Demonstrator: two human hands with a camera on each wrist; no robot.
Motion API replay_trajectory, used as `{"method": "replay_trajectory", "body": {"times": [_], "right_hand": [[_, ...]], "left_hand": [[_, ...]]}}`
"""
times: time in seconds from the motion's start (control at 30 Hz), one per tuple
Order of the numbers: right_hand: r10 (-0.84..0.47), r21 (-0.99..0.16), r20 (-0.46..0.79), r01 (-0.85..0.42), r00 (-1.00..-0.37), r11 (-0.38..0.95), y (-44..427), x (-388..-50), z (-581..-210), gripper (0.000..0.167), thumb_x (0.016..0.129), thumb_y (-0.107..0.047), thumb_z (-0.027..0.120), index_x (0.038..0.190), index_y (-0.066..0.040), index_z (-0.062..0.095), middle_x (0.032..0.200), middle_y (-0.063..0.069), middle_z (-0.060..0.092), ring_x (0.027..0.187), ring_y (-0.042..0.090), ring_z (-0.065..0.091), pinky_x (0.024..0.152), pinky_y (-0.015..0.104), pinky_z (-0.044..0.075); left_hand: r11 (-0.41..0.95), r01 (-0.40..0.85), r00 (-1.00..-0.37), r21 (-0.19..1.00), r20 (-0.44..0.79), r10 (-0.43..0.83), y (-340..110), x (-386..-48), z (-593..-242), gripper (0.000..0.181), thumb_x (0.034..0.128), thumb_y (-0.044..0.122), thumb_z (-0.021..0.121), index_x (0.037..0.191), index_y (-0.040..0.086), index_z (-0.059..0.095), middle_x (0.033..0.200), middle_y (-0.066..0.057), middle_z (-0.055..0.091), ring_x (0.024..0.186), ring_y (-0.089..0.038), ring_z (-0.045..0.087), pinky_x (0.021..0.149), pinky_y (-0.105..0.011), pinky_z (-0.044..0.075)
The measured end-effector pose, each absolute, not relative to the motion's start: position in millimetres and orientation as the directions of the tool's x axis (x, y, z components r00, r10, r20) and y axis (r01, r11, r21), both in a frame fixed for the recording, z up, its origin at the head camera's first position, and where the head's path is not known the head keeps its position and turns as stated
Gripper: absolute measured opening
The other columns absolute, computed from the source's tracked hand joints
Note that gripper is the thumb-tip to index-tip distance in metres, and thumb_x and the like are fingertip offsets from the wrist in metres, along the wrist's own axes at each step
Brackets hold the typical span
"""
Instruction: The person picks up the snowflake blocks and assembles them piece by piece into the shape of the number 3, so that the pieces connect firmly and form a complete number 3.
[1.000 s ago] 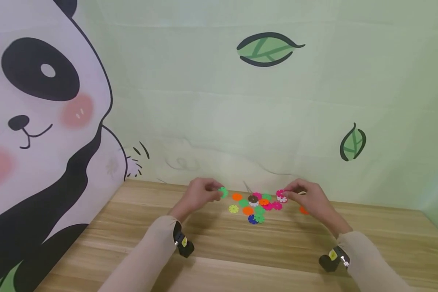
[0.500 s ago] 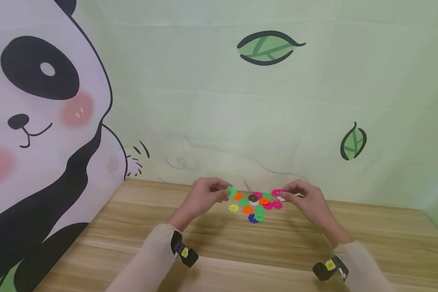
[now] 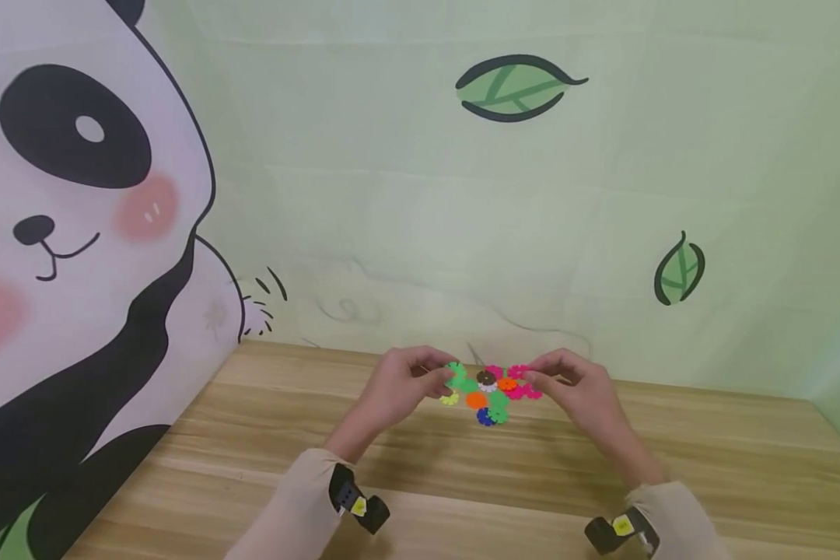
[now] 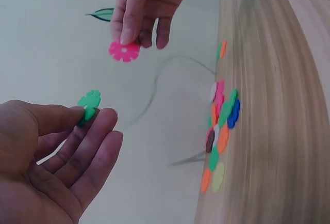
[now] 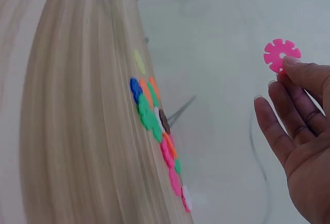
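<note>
My left hand (image 3: 402,389) pinches a green notched plastic disc (image 4: 91,98) between thumb and forefinger, raised off the table. Whether a second green piece is joined to it, I cannot tell. Opposite it, my right hand (image 3: 579,386) holds a pink notched disc (image 5: 273,53) by its edge, between thumb and fingertips. The two discs are apart, facing each other in the left wrist view. Below the hands lies a loose cluster of flat discs, among them a blue disc (image 3: 486,417), an orange disc (image 3: 476,400), a brown disc (image 3: 486,378) and a yellow disc (image 3: 450,399).
The discs lie on a wood-grain table (image 3: 490,474) near its back edge. A pale green backdrop (image 3: 364,194) with a printed panda (image 3: 175,311) and leaves rises behind it. Each wrist carries a small black camera, such as the left one (image 3: 372,515).
Both hands have moved inward, bringing the green disc right and the pink disc left, nearer each other above the pile. Each hand has kept its pinch.
</note>
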State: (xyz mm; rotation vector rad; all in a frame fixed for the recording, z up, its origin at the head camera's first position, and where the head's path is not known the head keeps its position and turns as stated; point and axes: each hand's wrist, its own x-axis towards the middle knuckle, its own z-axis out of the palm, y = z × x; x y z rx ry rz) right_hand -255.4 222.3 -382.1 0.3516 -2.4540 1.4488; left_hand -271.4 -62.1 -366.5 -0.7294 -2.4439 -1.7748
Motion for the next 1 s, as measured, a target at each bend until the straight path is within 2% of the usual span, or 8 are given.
{"method": "replay_trajectory", "body": {"times": [0.1, 0.2, 0.47, 0.73, 1.0], "right_hand": [[-0.082, -0.819, 0.367, -0.364, -0.927, 0.443, 217.2, -250.6, -383.2, 0.016, 0.1, -0.017, 0.078, 0.111, -0.005, 0.075, 0.109, 0.006, 0.075, 0.102, 0.021, 0.068, 0.093, 0.024, 0.057], [-0.099, -0.821, 0.387, -0.391, -0.917, 0.416, 212.8, -247.0, -383.1, 0.015, 0.1, -0.014, 0.077, 0.11, -0.004, 0.075, 0.108, 0.007, 0.074, 0.101, 0.021, 0.068, 0.092, 0.023, 0.057], [-0.126, -0.82, 0.411, -0.427, -0.903, 0.38, 206.6, -241.3, -380.3, 0.013, 0.098, -0.011, 0.079, 0.108, -0.004, 0.074, 0.106, 0.007, 0.074, 0.098, 0.02, 0.07, 0.092, 0.023, 0.058], [-0.179, -0.821, 0.432, -0.468, -0.884, 0.326, 199.3, -239.1, -377.6, 0.01, 0.097, -0.008, 0.079, 0.106, -0.004, 0.075, 0.102, 0.007, 0.075, 0.093, 0.028, 0.074, 0.09, 0.027, 0.061], [-0.201, -0.794, 0.447, -0.49, -0.872, 0.359, 194.0, -236.4, -376.3, 0.006, 0.097, -0.009, 0.079, 0.102, -0.008, 0.076, 0.098, 0.001, 0.077, 0.091, 0.02, 0.073, 0.086, 0.029, 0.062]], "left_hand": [[0.211, 0.377, -0.888, 0.902, 0.287, 0.36, -58.8, -266.4, -367.3, 0.017, 0.1022, 0.006, 0.071, 0.117, 0.0, 0.077, 0.098, -0.009, 0.077, 0.083, -0.029, 0.078, 0.076, -0.031, 0.065], [0.19, 0.354, -0.891, 0.916, 0.269, 0.367, -56.5, -261.7, -367.7, 0.018, 0.1027, 0.006, 0.07, 0.119, -0.001, 0.077, 0.099, -0.008, 0.077, 0.081, -0.025, 0.078, 0.078, -0.033, 0.066], [0.183, 0.335, -0.893, 0.924, 0.25, 0.374, -52.5, -255.3, -369.4, 0.023, 0.1001, 0.003, 0.071, 0.122, -0.001, 0.076, 0.1, -0.009, 0.075, 0.081, -0.021, 0.076, 0.083, -0.046, 0.065], [0.104, 0.288, -0.894, 0.952, 0.229, 0.384, -51.3, -252.9, -371.2, 0.025, 0.0986, 0.002, 0.073, 0.122, -0.005, 0.072, 0.098, -0.011, 0.072, 0.087, -0.033, 0.077, 0.081, -0.039, 0.066], [0.037, 0.256, -0.893, 0.966, 0.221, 0.392, -49.5, -253.2, -375.1, 0.024, 0.0988, 0.001, 0.073, 0.12, -0.01, 0.07, 0.098, -0.015, 0.075, 0.087, -0.035, 0.077, 0.082, -0.038, 0.066]]}}
